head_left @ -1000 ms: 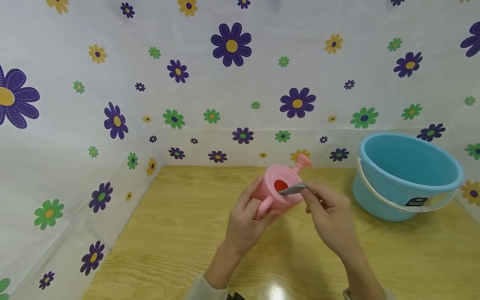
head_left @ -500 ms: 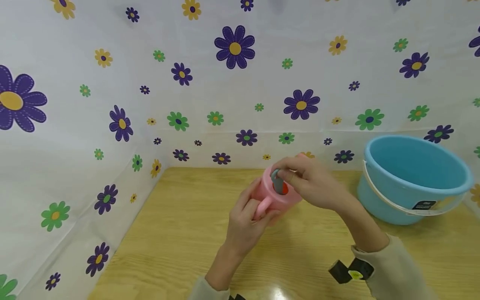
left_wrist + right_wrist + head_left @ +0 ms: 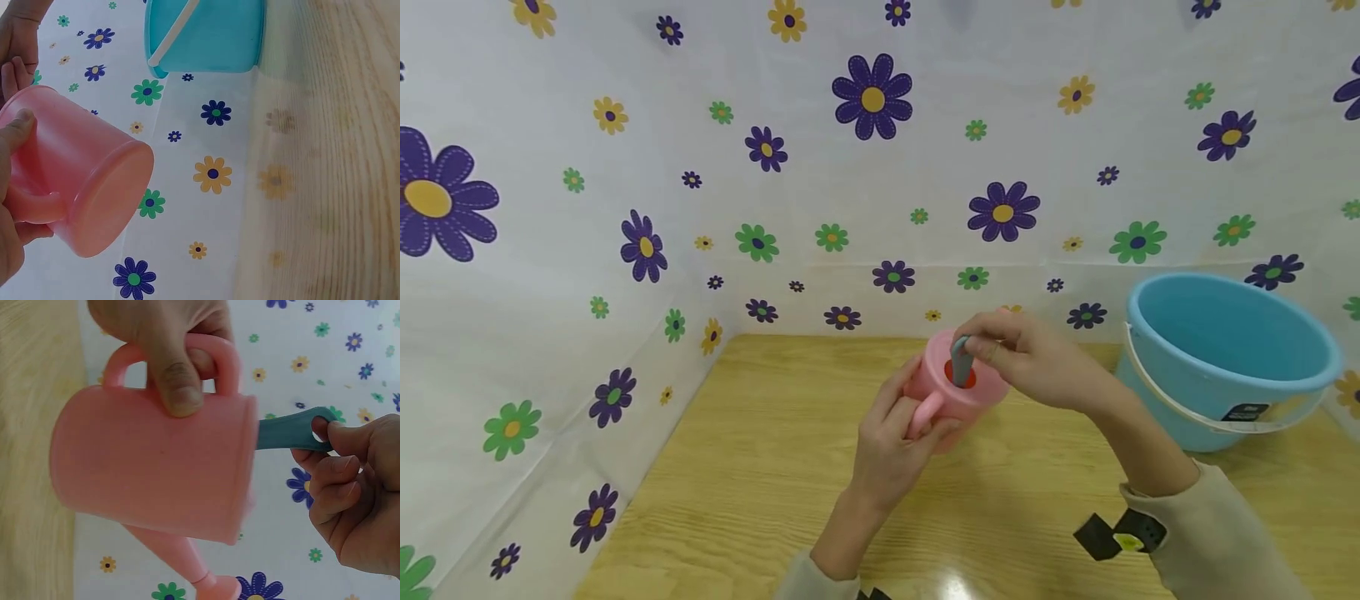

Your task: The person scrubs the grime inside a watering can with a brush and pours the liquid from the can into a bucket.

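My left hand (image 3: pixel 891 437) grips a pink toy watering can (image 3: pixel 973 406) by its handle, tilted above the table. The thumb lies along the can's side in the right wrist view. My right hand (image 3: pixel 1037 358) pinches the holed end of a teal handle (image 3: pixel 290 430) that sticks out of the can's top opening. Something red (image 3: pixel 970 379) shows in that opening around the handle. The handle's lower end is hidden inside the can, so what kind of tool it is cannot be seen. The spout (image 3: pixel 219 589) points away from the left hand.
A blue bucket (image 3: pixel 1176 375) with a white carrying handle stands on the wooden table (image 3: pixel 760 442) at the right. A white sheet with printed flowers (image 3: pixel 820 150) hangs behind the table and along its left side.
The teal handle has swung from leaning right to standing more upright in the opening. My right hand has moved up and left with it; the left hand stays about where it was.
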The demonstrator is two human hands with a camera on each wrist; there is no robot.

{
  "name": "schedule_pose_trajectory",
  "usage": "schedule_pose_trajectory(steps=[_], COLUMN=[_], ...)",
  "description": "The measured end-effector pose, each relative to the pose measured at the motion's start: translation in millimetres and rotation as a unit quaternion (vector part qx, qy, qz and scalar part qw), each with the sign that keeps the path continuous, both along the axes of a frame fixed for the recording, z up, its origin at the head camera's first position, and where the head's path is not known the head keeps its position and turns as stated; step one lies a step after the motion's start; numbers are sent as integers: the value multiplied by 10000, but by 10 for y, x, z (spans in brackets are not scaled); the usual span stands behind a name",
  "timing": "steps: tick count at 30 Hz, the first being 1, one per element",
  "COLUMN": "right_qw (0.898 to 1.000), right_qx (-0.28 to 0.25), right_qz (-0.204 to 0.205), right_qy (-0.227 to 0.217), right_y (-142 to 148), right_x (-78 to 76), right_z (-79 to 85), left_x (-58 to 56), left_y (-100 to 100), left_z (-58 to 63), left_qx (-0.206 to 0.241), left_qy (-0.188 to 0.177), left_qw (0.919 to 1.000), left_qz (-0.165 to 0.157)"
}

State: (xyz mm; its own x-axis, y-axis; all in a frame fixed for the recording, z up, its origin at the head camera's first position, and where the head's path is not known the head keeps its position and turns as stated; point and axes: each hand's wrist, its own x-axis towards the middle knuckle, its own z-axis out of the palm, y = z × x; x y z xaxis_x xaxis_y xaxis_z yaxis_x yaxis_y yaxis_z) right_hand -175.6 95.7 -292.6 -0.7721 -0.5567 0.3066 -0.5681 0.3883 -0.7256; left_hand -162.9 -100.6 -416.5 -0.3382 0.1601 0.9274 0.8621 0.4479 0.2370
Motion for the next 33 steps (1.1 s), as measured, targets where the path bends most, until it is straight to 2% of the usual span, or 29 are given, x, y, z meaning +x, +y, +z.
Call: schedule_pose_trajectory(steps=[4, 9, 14, 21, 27, 33], right_qw=[9992, 9994, 9970, 9980, 9940, 9956], right_qx=[-350, -162, -641, -190, -719, -392], right_qz=[-124, -307, -431, -522, -820, -772], right_qy=[174, -69, -62, -288, -24, -360], right_y=[23, -5, 52, -35, 49, -25], right_x=[6, -33, -18, -28, 51, 11], right_z=[14, -93, -19, -110, -49, -130], left_x=[22, 8, 4, 13, 18, -4], left_y=[1, 12, 36, 36, 30, 22], left_z=[-6, -14, -3, -11, -17, -16], left_qx=[-2, 0, 19, -82, -17, -57], left_qy=[-113, -48, -53, -64, -1, 95], left_qw=[9999, 10000, 9999, 9999, 10000, 9999], left_qz=[-2, -76, -122, -31, -6, -57])
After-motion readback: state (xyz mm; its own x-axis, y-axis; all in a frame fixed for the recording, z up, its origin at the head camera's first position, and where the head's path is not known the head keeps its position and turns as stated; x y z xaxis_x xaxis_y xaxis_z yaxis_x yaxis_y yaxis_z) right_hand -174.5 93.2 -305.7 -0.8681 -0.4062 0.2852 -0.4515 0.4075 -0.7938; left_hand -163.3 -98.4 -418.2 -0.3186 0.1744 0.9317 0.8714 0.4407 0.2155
